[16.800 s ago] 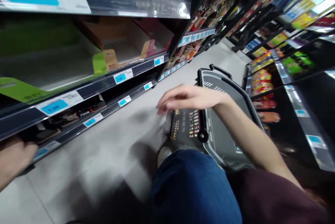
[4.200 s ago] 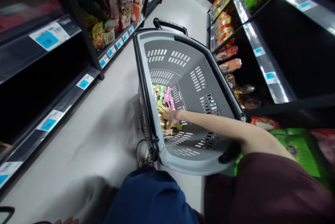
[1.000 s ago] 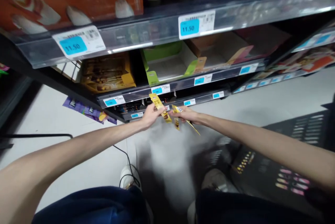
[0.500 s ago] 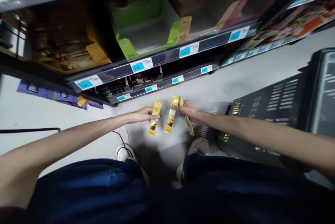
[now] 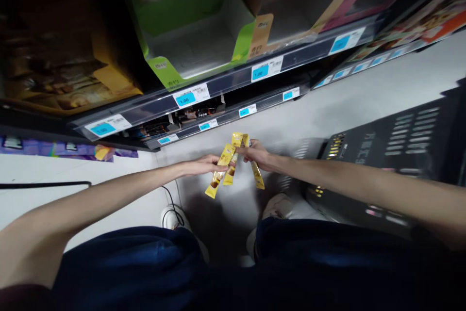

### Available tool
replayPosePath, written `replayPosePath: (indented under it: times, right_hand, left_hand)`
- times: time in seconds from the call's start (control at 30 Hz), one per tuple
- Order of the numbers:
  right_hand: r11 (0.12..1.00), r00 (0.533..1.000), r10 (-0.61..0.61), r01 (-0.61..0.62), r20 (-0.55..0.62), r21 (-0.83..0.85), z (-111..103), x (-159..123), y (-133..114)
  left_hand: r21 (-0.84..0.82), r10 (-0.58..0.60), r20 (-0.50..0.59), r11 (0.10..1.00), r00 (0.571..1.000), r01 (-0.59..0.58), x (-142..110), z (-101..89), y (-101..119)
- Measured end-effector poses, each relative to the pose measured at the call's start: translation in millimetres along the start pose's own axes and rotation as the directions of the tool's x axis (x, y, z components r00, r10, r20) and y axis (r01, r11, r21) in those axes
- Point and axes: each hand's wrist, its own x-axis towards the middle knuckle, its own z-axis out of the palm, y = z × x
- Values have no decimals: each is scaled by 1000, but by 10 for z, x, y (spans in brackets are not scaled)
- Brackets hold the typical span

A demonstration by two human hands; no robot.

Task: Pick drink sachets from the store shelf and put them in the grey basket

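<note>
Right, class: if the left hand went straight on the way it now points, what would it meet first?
The left hand would probably first meet the nearer yellow packet in the right hand; depth is unclear, so they may be touching.

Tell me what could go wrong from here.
The right hand pinches at least two slim yellow packets splayed apart, so one might slip to the floor. A black cable loops at the left shoe, so a step could perhaps snag it.
</note>
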Motion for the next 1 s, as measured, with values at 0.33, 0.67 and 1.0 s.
replayPosePath:
  times: [0.33,0.67,1.0]
  right_hand:
    - [995,965,86,-73,247,-60,-61,327,-45]
    - [980,977,196,-199,77,25,24,52,227]
    - [988,974,142,-150,176,33,280,-54,34]
  left_hand:
    - [-81,2,-138,997,990,-14,155,-264,-75]
    - [-89,-57,-50,995,997,52,36,-229,-101]
    - [-123,-33,-228,992,973,5,-398,-93,-141]
